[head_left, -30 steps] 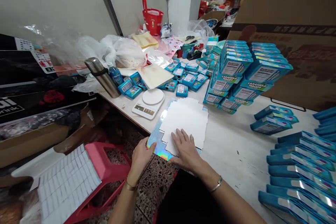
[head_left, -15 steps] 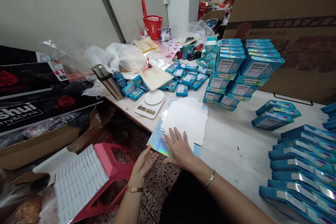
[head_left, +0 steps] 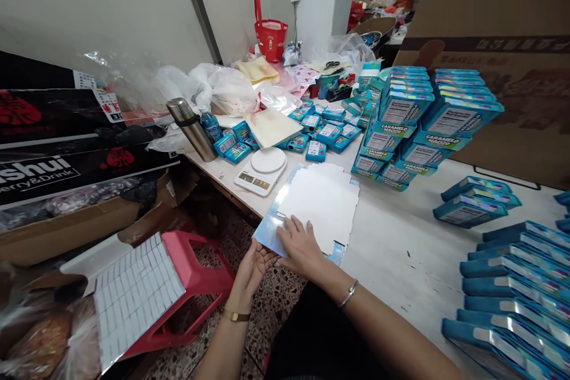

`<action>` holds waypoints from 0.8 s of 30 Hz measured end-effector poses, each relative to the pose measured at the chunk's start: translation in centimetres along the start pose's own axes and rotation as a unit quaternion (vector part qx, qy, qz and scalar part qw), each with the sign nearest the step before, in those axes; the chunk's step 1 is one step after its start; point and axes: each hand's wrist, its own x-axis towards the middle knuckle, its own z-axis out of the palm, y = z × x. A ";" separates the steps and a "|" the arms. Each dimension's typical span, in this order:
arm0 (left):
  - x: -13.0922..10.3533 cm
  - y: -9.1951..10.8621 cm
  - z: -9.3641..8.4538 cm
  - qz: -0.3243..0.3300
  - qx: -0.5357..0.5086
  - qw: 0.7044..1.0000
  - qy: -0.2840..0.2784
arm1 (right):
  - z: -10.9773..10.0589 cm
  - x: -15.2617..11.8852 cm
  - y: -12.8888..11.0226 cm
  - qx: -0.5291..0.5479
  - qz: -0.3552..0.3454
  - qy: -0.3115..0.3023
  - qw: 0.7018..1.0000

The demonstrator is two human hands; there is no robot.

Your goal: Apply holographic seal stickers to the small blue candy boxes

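A stack of white card blanks [head_left: 318,196], matte and flat with stepped, notched edges, is laid over a glossy blue sheet [head_left: 271,231] whose speckled, shimmering surface is left showing along the left side and at the near corners. Both are set at the near edge of the smooth white table [head_left: 392,237], just beside a white plastic scale [head_left: 262,173] with a round plate; the near left corner of the sheet is reached by the left hand [head_left: 258,260]. That hand is turned palm up, its fingers loosely bent at the corner – whether the sheet is pinched there cannot be told. The white card is covered at its near side by the right hand [head_left: 303,246], which is laid palm down, fingers slightly spread, with nothing gripped. Farther right, crisp-edged blue cartons [head_left: 401,130] are stacked in tiers – their tapered fronts printed with white panels.
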 end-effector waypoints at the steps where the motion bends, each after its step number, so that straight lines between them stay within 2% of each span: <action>1: -0.1 0.0 0.1 0.000 -0.002 1.000 -0.001 | 0.0 0.1 -0.2 0.001 0.001 0.000 1.000; 10: -0.5 0.3 0.6 0.023 0.015 1.000 0.000 | -0.4 0.1 0.0 0.045 0.015 0.009 0.999; 15: -0.3 0.1 0.3 0.013 0.039 0.999 0.005 | 0.3 -0.1 0.1 0.075 0.004 0.054 0.996; 16: -0.2 -0.1 0.0 0.032 0.061 0.997 0.019 | 0.4 -0.1 0.1 0.081 0.002 0.066 0.995; 18: -0.2 -0.5 -0.5 0.123 0.122 0.980 0.094 | 0.7 -0.2 0.1 0.087 0.004 0.085 0.993; 20: -0.5 -0.6 -0.8 0.238 0.164 0.937 0.196 | 0.9 -0.2 0.1 0.089 0.012 0.097 0.991; 21: -0.7 -0.4 -0.9 0.286 0.185 0.912 0.229 | 1.0 -0.3 0.1 0.093 0.014 0.108 0.990; 22: -0.9 -0.2 -0.7 0.312 0.210 0.896 0.236 | 1.2 -0.3 0.0 0.100 0.013 0.122 0.987; 24: -1.2 0.4 0.0 0.305 0.282 0.893 0.176 | 1.5 -0.4 0.0 0.117 0.003 0.154 0.981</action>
